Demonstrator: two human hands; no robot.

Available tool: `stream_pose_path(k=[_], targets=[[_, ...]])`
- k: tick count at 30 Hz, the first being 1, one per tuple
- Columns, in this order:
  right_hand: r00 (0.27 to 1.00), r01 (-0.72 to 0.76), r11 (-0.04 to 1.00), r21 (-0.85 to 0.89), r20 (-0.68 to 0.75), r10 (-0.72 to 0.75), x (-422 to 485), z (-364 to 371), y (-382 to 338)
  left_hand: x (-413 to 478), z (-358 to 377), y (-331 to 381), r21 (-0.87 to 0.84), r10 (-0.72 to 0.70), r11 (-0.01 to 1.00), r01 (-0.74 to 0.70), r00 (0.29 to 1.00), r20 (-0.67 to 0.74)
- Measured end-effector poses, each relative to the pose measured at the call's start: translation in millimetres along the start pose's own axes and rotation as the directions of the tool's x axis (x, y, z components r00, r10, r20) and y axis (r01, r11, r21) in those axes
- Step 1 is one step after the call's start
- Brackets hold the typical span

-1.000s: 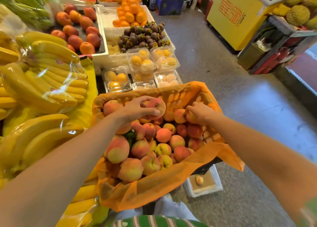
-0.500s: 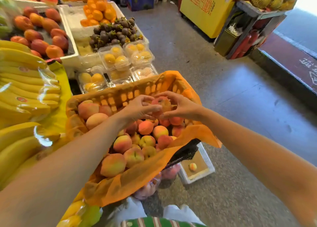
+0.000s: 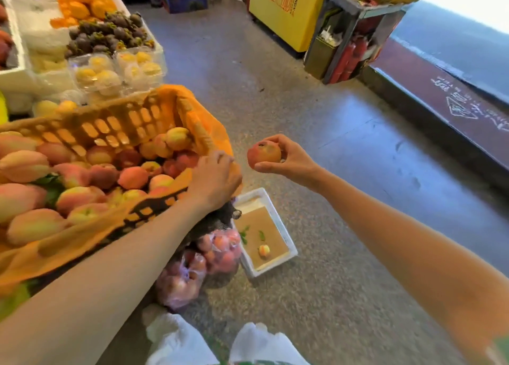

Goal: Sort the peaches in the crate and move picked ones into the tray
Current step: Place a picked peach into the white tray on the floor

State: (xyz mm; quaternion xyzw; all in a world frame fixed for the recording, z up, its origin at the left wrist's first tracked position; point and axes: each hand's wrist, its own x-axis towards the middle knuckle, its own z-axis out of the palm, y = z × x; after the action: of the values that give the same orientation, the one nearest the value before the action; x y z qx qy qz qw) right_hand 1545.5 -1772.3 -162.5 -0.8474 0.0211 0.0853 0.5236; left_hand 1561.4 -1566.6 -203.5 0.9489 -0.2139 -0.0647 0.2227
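Observation:
An orange crate (image 3: 121,119) lined with orange mesh holds several peaches (image 3: 132,177). My left hand (image 3: 213,178) rests on the crate's right rim, fingers curled over the mesh, with no fruit visible in it. My right hand (image 3: 289,158) is out past the crate over the floor, gripping one reddish peach (image 3: 264,154). Below on the floor lies a white tray (image 3: 286,243) with a brown liner, a single small peach (image 3: 264,250) and two green leaves in it.
A clear bag of peaches (image 3: 203,262) hangs under the crate, beside the tray. Behind the crate are clamshell boxes of yellow fruit (image 3: 110,69), mangosteens (image 3: 107,36) and oranges. A yellow cabinet (image 3: 286,14) and a durian stand (image 3: 366,20) border the concrete floor.
Both hands were on one peach over the crate. My right hand has carried it out to the right past the rim; my left hand dropped onto the crate's right edge. The view swung right.

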Motion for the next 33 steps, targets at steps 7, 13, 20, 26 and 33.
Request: stream_pose_path(k=[7, 13, 20, 26, 33], targets=[[0.99, -0.139, 0.99, -0.007, 0.029, 0.139, -31, -30, 78, -17, 57, 54, 0.31, 0.075, 0.951, -0.018, 0.982, -0.175], [0.957, -0.291, 0.957, -0.011, 0.02, 0.291, -38, -25, 171, 1, 145, 65, -0.006, 0.098, 0.995, -0.098, 0.989, 0.114], [0.893, -0.449, 0.894, -0.012, -0.055, 0.447, -21, 30, 358, 40, 337, -11, 0.144, -0.144, 0.985, 0.093, 0.905, 0.4], [0.861, -0.5, 0.866, -0.013, -0.112, 0.495, 13, 100, 533, 61, 520, -89, 0.129, -0.124, 0.99, 0.062, 0.82, 0.559], [0.842, -0.538, 0.829, -0.152, -0.153, 0.518, 61, 163, 715, 84, 695, -156, 0.167, -0.124, 0.986, 0.024, 0.775, 0.62]])
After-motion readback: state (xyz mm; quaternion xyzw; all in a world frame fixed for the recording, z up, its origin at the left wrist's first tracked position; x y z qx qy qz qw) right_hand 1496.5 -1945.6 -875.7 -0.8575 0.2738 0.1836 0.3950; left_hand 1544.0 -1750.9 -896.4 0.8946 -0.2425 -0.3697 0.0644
